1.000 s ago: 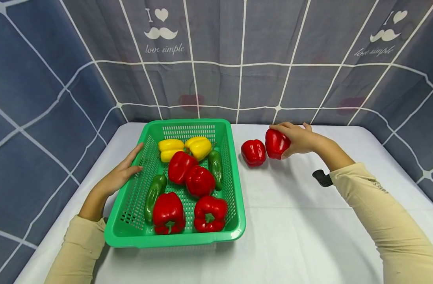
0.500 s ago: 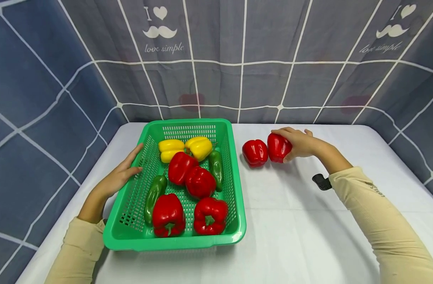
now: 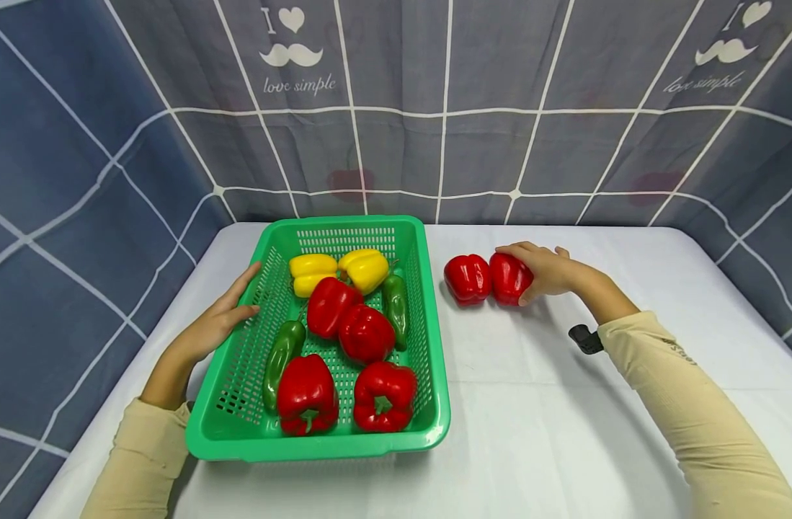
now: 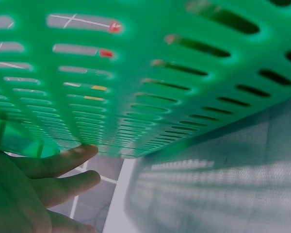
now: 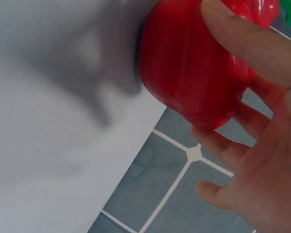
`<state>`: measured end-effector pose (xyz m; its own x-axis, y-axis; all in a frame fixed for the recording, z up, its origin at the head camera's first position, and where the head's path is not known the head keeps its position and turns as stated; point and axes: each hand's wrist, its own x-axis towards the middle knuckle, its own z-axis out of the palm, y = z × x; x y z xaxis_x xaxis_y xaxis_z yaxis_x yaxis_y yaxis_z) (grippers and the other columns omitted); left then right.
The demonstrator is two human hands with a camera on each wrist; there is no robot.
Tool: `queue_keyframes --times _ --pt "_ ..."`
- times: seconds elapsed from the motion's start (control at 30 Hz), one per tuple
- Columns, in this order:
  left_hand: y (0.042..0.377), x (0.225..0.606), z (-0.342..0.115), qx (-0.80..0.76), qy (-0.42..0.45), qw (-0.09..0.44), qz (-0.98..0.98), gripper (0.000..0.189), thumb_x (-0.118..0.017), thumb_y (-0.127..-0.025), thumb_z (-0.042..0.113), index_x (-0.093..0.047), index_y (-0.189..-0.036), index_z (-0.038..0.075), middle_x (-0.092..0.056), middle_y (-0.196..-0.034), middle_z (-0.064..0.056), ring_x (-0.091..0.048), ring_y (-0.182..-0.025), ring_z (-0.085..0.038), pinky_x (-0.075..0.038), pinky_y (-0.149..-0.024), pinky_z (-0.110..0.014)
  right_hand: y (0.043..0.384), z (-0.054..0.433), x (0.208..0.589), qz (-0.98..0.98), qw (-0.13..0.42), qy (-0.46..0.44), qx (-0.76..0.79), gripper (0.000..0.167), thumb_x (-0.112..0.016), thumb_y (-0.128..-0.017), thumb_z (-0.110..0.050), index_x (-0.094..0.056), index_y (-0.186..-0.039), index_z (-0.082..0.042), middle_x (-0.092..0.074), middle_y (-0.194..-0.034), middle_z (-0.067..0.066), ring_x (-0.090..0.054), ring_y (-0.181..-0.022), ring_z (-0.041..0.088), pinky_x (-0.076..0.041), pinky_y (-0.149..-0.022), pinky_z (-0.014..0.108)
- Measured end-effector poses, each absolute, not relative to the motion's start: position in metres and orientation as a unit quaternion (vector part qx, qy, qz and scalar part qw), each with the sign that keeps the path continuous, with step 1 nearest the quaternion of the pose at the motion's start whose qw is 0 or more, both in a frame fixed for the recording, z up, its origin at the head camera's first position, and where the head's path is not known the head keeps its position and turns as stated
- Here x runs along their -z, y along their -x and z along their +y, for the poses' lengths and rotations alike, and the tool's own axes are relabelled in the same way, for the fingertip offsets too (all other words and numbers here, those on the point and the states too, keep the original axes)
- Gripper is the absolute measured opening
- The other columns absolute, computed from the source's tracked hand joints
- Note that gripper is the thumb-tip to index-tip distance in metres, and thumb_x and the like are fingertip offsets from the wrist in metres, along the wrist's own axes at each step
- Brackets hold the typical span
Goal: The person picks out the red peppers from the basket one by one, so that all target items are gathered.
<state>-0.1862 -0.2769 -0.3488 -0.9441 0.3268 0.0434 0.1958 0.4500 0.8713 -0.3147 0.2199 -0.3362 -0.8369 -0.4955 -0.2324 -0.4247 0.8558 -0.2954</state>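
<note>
Two red peppers are side by side, right of your green basket, in the head view. Your right hand pinches the outer pepper. Your left hand touches the basket's left side. In the left wrist view, its fingers are straight and a bit apart. In the right wrist view, you hold the pepper by the white table.

Right now the right hand is gripping a glossy red bell pepper between thumb and fingers, with a second red pepper sitting just beside it, to the right of the basket. Over on the other side, the left hand is resting against that green, slotted basket, which is holding four red peppers, two yellow peppers and two long green peppers.
</note>
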Motion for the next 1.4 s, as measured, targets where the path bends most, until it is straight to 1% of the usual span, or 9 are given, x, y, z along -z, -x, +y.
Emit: queue_keyframes --times 0.13,0.33,0.6,0.83,0.93,1.07,1.2,1.3,1.4 --pt "0.186 0.349 -0.277 -0.503 -0.156 0.064 0.848 0.069 -0.038 -0.092 0.005 0.003 -0.148 0.011 0.011 -0.153 -0.013 0.009 -0.137 -0.034 0.003 -0.103 -0.064 0.314 0.220 0.338 0.953 0.148 0.239 0.116 0.093 -0.079 -0.062 -0.013 -0.030 -0.140 -0.016 -0.031 -0.138 0.020 -0.033 -0.121 0.043 -0.016 -0.094 0.069" --pt "0.187 0.351 -0.279 -0.513 -0.153 0.071 0.841 0.070 -0.038 -0.092 0.005 0.004 -0.148 0.014 0.010 -0.153 -0.012 0.005 -0.136 -0.031 0.001 -0.104 -0.061 0.310 0.221 0.340 0.950 0.133 0.243 0.140 0.093 -0.079 -0.062 -0.011 -0.028 -0.139 -0.014 -0.032 -0.135 0.020 -0.035 -0.120 0.043 -0.016 -0.093 0.069" --pt "0.187 0.350 -0.279 -0.510 -0.152 0.066 0.844 0.070 -0.038 -0.092 0.006 0.003 -0.148 0.014 0.011 -0.153 -0.012 0.008 -0.137 -0.033 0.002 -0.103 -0.062 0.308 0.222 0.343 0.953 0.131 0.228 0.154 0.102 -0.079 -0.063 -0.010 -0.016 -0.143 -0.011 -0.031 -0.135 0.021 -0.034 -0.122 0.044 -0.013 -0.094 0.070" --pt "0.186 0.349 -0.277 -0.508 -0.145 0.070 0.846 0.070 -0.038 -0.092 0.006 0.003 -0.148 0.013 0.010 -0.153 -0.011 0.006 -0.137 -0.033 0.002 -0.104 -0.061 0.308 0.226 0.346 0.951 0.125 0.229 0.165 0.107 -0.080 -0.062 -0.011 -0.012 -0.144 -0.012 -0.029 -0.136 0.023 -0.030 -0.125 0.043 -0.014 -0.093 0.070" --pt "0.186 0.348 -0.277 -0.510 -0.146 0.072 0.845 0.070 -0.038 -0.092 0.006 0.003 -0.148 0.013 0.010 -0.153 -0.012 0.005 -0.137 -0.033 0.001 -0.104 -0.061 0.307 0.228 0.347 0.947 0.126 0.233 0.181 0.107 -0.080 -0.063 -0.011 -0.010 -0.145 -0.011 -0.027 -0.136 0.023 -0.027 -0.126 0.042 -0.018 -0.092 0.067" --pt "0.186 0.349 -0.277 -0.511 -0.145 0.072 0.844 0.070 -0.037 -0.092 0.006 0.004 -0.148 0.013 0.010 -0.153 -0.012 0.005 -0.136 -0.034 0.001 -0.104 -0.061 0.307 0.231 0.348 0.943 0.128 0.236 0.199 0.109 -0.080 -0.064 -0.015 -0.008 -0.145 -0.009 -0.025 -0.137 0.024 -0.024 -0.128 0.040 -0.022 -0.090 0.065" --pt "0.186 0.348 -0.277 -0.510 -0.145 0.068 0.845 0.070 -0.038 -0.092 0.005 0.003 -0.148 0.012 0.010 -0.153 -0.012 0.006 -0.136 -0.035 0.001 -0.104 -0.062 0.308 0.236 0.351 0.940 0.126 0.232 0.216 0.112 -0.081 -0.064 -0.022 -0.005 -0.146 -0.010 -0.021 -0.140 0.024 -0.022 -0.130 0.040 -0.020 -0.091 0.069" --pt "0.185 0.347 -0.277 -0.510 -0.144 0.067 0.846 0.071 -0.038 -0.091 0.005 0.004 -0.148 0.013 0.010 -0.153 -0.013 0.007 -0.137 -0.036 0.002 -0.104 -0.062 0.308 0.239 0.354 0.935 0.129 0.228 0.238 0.113 -0.081 -0.066 -0.025 -0.003 -0.146 -0.010 -0.018 -0.142 0.023 -0.022 -0.130 0.041 -0.021 -0.095 0.069" --pt "0.185 0.346 -0.277 -0.510 -0.143 0.069 0.845 0.072 -0.038 -0.091 0.004 0.005 -0.148 0.013 0.010 -0.153 -0.013 0.007 -0.137 -0.036 0.002 -0.105 -0.061 0.308 0.242 0.357 0.929 0.128 0.225 0.265 0.112 -0.080 -0.067 -0.024 -0.002 -0.146 -0.008 -0.016 -0.143 0.024 -0.020 -0.130 0.042 -0.021 -0.099 0.066"
